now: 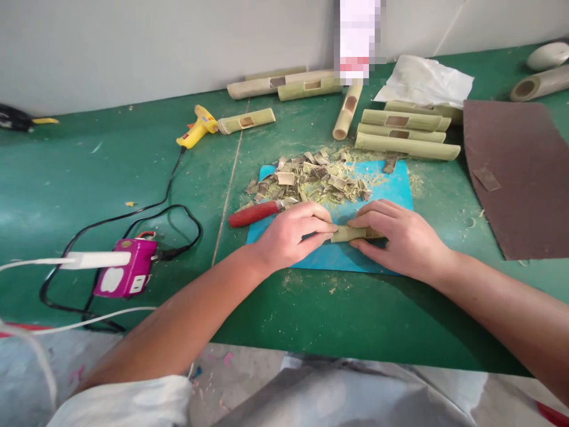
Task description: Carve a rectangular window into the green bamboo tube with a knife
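Between my two hands a short pale-green bamboo piece (pixel 349 233) lies low over the blue mat (pixel 320 262). My left hand (pixel 297 232) pinches its left end with thumb and fingertips. Around its right part curl the fingers of my right hand (pixel 395 236), which hides that end. Just left of and behind my left hand rests a red-handled tool (pixel 254 214); its metal end is partly covered by shavings and the hand. A heap of bamboo chips and shavings (pixel 311 177) covers the back of the mat.
Notched bamboo tubes (pixel 408 146) lie stacked behind my right hand, with another bamboo tube (pixel 347 112) to their left. A brown sheet (pixel 515 178) is at right. At left are a yellow glue gun (pixel 198 129), its black cord and a magenta power adapter (pixel 122 270).
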The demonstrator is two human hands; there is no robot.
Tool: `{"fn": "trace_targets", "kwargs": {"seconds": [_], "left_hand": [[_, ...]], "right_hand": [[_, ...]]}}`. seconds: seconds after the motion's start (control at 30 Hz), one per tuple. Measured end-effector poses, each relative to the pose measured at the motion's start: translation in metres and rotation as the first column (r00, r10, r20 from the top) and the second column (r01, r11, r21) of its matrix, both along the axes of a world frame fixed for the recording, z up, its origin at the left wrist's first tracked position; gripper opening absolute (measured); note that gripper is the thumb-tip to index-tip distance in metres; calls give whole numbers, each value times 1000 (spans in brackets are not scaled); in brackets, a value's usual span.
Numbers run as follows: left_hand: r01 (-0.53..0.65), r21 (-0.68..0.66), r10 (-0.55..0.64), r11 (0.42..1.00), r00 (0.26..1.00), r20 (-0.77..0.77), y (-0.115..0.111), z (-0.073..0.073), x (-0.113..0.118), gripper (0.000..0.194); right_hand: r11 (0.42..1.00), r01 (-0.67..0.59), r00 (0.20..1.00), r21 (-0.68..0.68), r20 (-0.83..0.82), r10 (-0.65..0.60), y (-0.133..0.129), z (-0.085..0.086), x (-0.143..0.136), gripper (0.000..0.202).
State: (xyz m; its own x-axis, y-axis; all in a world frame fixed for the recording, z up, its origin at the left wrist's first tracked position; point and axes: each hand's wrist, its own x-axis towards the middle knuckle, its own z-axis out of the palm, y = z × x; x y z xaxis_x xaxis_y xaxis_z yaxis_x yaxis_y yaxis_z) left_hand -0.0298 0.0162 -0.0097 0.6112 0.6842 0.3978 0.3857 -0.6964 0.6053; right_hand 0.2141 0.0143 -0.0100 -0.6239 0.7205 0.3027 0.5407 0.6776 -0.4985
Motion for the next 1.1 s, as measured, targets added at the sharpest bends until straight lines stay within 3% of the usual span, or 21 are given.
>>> {"fn": "trace_targets", "kwargs": {"seconds": [0.23,0.77,1.1], "left_hand": [[94,-29,-93,995,996,16,5,1,1,12],[106,-11,-106,994,994,-5,4,3,-1,13],[132,81,-127,988,990,-61,4,2,1,15]], "right_hand": [[998,-7,1000,-63,9,8,-1,4,0,11],[998,2,1000,-70,24,0,-3,4,0,11],[997,-9,999,-80,42,12,-1,5,1,10]]}}
